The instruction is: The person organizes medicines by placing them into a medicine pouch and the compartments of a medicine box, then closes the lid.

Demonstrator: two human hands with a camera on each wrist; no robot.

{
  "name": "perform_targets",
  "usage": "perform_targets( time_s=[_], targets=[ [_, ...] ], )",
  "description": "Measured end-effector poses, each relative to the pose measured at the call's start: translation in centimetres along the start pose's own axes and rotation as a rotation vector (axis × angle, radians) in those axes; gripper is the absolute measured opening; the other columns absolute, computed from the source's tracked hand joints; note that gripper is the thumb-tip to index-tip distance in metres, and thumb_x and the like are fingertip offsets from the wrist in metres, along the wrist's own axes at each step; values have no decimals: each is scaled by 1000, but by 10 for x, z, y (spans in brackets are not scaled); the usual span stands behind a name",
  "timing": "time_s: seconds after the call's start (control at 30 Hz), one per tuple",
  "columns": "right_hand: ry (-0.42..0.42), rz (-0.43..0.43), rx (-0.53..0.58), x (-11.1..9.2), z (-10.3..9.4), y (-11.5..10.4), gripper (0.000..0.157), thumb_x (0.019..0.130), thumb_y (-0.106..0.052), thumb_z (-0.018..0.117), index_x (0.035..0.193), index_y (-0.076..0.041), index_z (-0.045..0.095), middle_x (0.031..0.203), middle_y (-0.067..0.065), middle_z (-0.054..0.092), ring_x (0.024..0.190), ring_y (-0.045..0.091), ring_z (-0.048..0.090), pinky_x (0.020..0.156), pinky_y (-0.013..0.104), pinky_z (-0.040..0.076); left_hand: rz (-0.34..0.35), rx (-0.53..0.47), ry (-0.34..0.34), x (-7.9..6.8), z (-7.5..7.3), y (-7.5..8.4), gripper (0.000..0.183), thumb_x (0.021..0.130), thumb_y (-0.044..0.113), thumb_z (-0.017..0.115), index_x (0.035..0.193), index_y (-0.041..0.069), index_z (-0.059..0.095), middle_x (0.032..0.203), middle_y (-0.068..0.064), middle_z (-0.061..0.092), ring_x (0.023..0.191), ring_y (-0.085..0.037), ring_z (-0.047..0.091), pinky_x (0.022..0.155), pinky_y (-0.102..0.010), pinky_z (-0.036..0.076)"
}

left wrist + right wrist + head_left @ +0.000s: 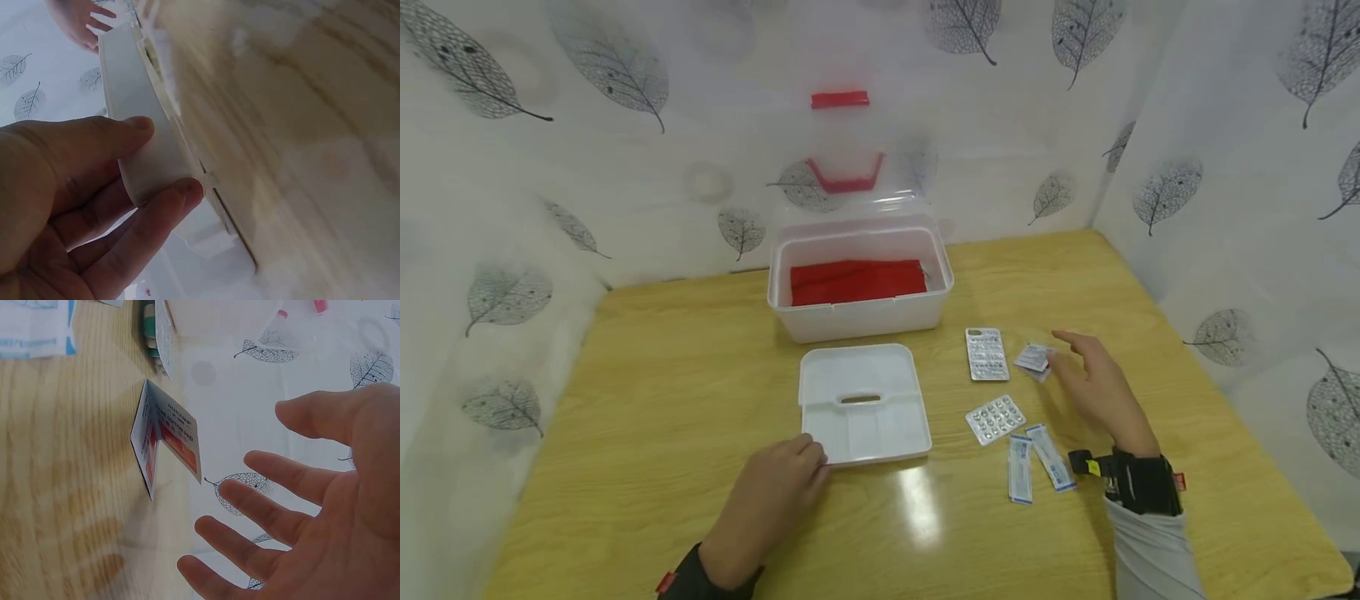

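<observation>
The folded packet (pixel 177 432) reads "COTTON PAD" (the rest is blurred).

The left hand (pixel 772 492) lies at the near left, angled toward the far right, its thumb and index fingertip pinching, the other fingers bent beneath; its wrist (pixel 722 562) slants in from the near edge. On the right and farther off, the right hand (pixel 1101 392) hovers with fingers spread and thumb well apart, its pale-sleeved forearm (pixel 1153 554) running back toward the near side

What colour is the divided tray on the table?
The tray is plain white; the head view shows it best.
</observation>
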State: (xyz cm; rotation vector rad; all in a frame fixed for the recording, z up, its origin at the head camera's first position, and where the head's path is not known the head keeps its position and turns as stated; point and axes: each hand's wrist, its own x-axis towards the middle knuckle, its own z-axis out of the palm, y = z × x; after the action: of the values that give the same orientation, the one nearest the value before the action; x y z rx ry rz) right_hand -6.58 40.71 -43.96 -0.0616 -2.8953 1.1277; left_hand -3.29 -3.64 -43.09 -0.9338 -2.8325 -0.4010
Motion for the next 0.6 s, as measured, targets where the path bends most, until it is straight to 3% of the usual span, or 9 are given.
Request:
perform_targets(
  time_s=[0.27,0.4,0.5,0.6],
  targets=[
    [-5,-39,-43,0,7,-5,44,106,-20,50,144,4,49,147,32,43,136,54,37,105,71,31,-18,2,-84,-4,14,-6,24,87,20,80,75,12,61,71,5,53,56,-5,40,49,-23,36],
    [-27,-47,-65,0,9,-15,45,106,-23,51,144,1,50,148,29,43,138,53,37,106,71,31,-35,-49,-100,-5,5,-10,21,89,29,78,85,12,67,83,3,56,56,-4,42,50,-21,38],
    [-31,-67,-78,1,11,-26,44,106,-25,53,143,-1,52,145,26,49,134,48,44,104,67,37,-108,-97,-145,0,-12,-16,22,92,31,74,97,9,71,92,1,61,60,-5,49,54,-24,45],
    [-38,-75,-105,9,16,-41,44,105,-23,56,142,0,53,134,24,59,120,42,57,95,60,46,-253,-169,-213,15,-29,-30,21,95,27,70,99,6,70,86,-1,62,63,-10,52,55,-29,45]
  ],
)
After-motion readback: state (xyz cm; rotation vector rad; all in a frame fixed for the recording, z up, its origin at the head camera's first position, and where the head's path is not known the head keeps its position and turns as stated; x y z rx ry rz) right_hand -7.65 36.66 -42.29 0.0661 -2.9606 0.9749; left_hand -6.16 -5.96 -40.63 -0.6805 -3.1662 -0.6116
